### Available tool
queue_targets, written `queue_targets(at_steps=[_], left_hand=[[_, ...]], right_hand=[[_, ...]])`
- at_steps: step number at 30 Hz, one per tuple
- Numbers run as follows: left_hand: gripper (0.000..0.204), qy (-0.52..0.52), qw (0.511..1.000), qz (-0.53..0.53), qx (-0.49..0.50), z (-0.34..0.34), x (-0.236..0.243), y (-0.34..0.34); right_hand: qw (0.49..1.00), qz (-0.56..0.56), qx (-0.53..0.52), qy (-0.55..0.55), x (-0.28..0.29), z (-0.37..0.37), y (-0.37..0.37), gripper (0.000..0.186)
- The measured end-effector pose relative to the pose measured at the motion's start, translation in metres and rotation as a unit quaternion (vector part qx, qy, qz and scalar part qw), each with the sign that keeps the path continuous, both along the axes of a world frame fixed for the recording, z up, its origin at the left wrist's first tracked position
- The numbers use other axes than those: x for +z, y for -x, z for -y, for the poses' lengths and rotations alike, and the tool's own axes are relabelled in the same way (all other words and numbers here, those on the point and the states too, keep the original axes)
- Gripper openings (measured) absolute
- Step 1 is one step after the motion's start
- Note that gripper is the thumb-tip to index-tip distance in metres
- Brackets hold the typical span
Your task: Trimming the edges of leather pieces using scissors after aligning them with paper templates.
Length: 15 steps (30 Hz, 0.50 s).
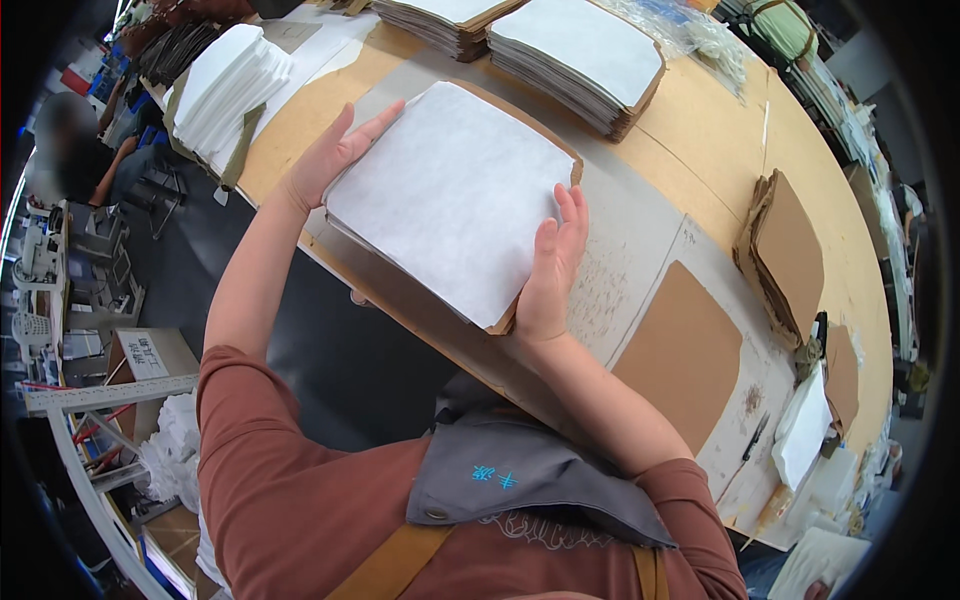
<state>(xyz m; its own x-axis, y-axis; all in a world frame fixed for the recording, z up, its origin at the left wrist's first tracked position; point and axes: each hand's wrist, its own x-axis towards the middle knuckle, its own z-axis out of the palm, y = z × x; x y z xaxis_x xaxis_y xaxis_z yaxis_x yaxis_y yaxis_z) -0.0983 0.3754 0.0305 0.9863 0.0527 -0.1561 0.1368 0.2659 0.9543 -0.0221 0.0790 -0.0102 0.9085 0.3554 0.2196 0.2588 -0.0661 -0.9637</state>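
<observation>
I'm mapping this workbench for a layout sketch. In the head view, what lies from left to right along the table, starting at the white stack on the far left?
Stack of white sheets → left hand → held white-topped stack → right hand → flat brown cardboard piece → leaning pile of brown cardboard pieces.

This is a workshop or small factory floor. A long wooden worktable carries stacks of white-faced brown panels, loose brown cut pieces and piles of white padding, while sewing machines and metal racking stand to the left.
</observation>
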Motion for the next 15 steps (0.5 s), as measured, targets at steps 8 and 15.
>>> queue_targets(at_steps=[8, 15], left_hand=[[0.095, 0.195, 0.98, 0.031, 0.03, -0.017, -0.025, 0.027], [0.093, 0.124, 0.983, 0.065, 0.119, 0.003, -0.026, 0.054]], right_hand=[[0.966, 0.245, 0.062, 0.053, -0.005, 0.053, 0.008, 0.073], [0.836, 0.495, 0.132, 0.197, 0.003, 0.068, 0.023, 0.049]])
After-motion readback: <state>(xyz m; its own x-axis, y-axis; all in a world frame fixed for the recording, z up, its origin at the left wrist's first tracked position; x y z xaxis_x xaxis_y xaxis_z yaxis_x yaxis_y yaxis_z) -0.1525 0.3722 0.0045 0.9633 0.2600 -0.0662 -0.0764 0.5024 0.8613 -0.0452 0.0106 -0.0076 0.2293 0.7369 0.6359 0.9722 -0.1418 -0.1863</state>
